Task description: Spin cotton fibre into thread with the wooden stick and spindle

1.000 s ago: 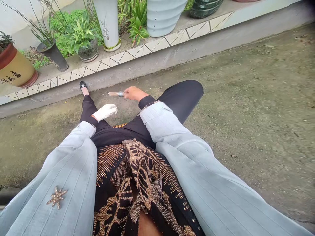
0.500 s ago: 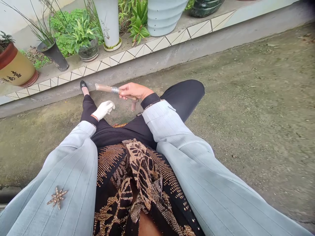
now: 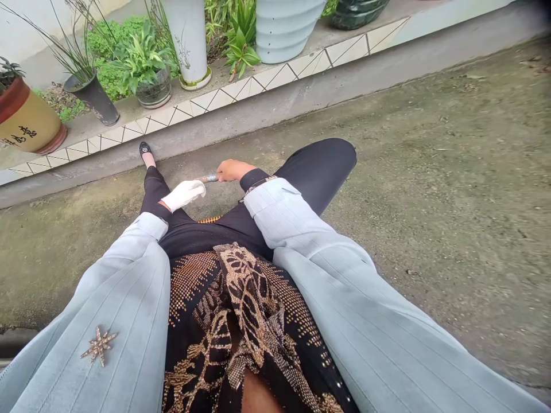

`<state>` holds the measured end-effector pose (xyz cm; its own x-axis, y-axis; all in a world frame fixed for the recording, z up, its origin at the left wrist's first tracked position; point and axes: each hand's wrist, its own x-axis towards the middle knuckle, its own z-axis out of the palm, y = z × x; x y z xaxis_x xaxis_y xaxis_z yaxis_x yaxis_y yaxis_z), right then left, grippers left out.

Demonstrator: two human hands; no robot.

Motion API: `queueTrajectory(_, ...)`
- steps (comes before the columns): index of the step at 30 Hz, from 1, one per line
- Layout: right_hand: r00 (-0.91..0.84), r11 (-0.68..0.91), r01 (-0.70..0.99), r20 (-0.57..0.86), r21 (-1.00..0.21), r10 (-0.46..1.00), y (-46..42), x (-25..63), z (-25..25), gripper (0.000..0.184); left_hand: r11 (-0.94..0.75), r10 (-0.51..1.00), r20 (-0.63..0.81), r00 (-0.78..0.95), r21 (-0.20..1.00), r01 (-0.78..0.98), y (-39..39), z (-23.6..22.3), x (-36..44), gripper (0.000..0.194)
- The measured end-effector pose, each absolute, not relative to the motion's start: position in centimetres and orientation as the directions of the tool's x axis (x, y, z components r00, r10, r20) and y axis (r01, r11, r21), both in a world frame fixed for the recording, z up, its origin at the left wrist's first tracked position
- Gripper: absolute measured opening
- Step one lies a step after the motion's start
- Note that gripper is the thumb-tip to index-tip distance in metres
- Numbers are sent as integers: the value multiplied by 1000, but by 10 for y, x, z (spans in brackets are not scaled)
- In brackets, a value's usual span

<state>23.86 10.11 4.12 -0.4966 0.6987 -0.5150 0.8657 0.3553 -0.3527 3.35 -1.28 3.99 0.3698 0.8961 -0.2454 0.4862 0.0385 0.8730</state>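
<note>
A brown stick [image 3: 210, 179] with silver wire wound around it spans the gap between my hands. My left hand [image 3: 184, 195], in a white glove, is curled round its left end, which the glove hides. My bare right hand [image 3: 235, 170] is closed on the stick just beside the silver winding. The stick's right part, with its short side peg, is hidden behind that hand. Both hands are above my lap, between my spread legs in black trousers [image 3: 321, 169].
A low tiled ledge [image 3: 267, 78] runs across the front. On it stand a yellow-brown pot [image 3: 32, 117], a black pot [image 3: 97, 100], a tall white pot [image 3: 189, 40] and a ribbed pale pot [image 3: 286, 28]. Mossy concrete ground [image 3: 430, 189] lies around me.
My right hand has turned and shifted, and the stick has swung lower at its left end. That end now meets my gloved left hand, which was apart from it before.
</note>
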Motion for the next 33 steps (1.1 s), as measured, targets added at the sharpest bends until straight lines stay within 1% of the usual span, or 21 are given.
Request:
queueTrajectory(3,-533,336,846,-667,-414,520,95,240,36,15,14,917,-211,338,865,502,-10,44,29,23)
queueTrajectory(6,-574,288,814,-775,-504,265,87,242,39,15,24,935,-194,296,870,492,-4,43,26,22)
queueTrajectory(8,-645,236,758,-754,-608,126,84,244,46,16,65,955,-186,230,891,449,0,39,23,23)
queueTrajectory(9,-697,203,712,-710,-672,96,83,246,50,16,88,964,-184,191,901,424,1,36,21,24)
queueTrajectory(10,-758,161,652,-645,-741,98,84,249,55,17,108,973,-181,147,909,402,1,33,19,25)
queueTrajectory(11,-816,112,577,-563,-809,133,85,252,60,17,127,977,-181,110,915,384,1,30,18,26)
queueTrajectory(12,-861,61,483,-461,-874,215,87,255,64,18,145,978,-190,91,919,368,0,27,18,28)
queueTrajectory(13,-871,11,376,-350,-926,344,89,258,68,15,160,974,-205,92,922,353,-2,24,18,29)
queueTrajectory(14,-834,-31,278,-257,-960,489,91,261,71,12,173,969,-222,112,925,339,-4,21,20,31)
queueTrajectory(15,-758,-62,200,-195,-978,623,93,263,72,8,178,959,-238,151,928,328,-7,18,21,33)
queueTrajectory(16,-662,-85,159,-170,-984,730,95,263,72,8,176,947,-249,202,931,320,-9,15,24,35)
queueTrajectory(17,-565,-108,162,-182,-981,804,97,263,70,12,170,931,-259,259,932,321,-11,13,26,37)
queueTrajectory(18,-485,-128,204,-213,-971,848,98,262,68,14,156,918,-259,301,932,326,-12,11,28,37)
queueTrajectory(20,-387,-138,355,-280,-925,879,101,258,61,15,125,901,-250,355,932,341,-12,9,30,35)
queueTrajectory(21,-361,-124,439,-301,-890,882,102,255,57,12,112,897,-247,368,930,350,-12,8,31,33)
queueTrajectory(23,-351,-50,605,-323,-795,879,103,251,53,3,88,892,-239,382,924,372,-10,9,31,30)
queueTrajectory(26,-366,109,799,-334,-591,869,103,247,53,20,58,886,-238,397,908,415,-10,13,29,28)
queueTrajectory(28,-390,197,858,-352,-475,851,101,246,56,27,46,885,-237,402,902,430,-10,17,29,28)
queueTrajectory(30,-421,250,875,-398,-413,815,99,245,56,29,42,881,-242,405,895,444,-11,21,30,28)
queueTrajectory(32,-447,277,883,-501,-379,741,96,245,54,27,21,882,-240,404,879,477,-11,26,30,28)
queueTrajectory(33,-464,287,881,-573,-375,676,95,246,53,25,0,886,-232,402,867,498,-11,28,30,28)
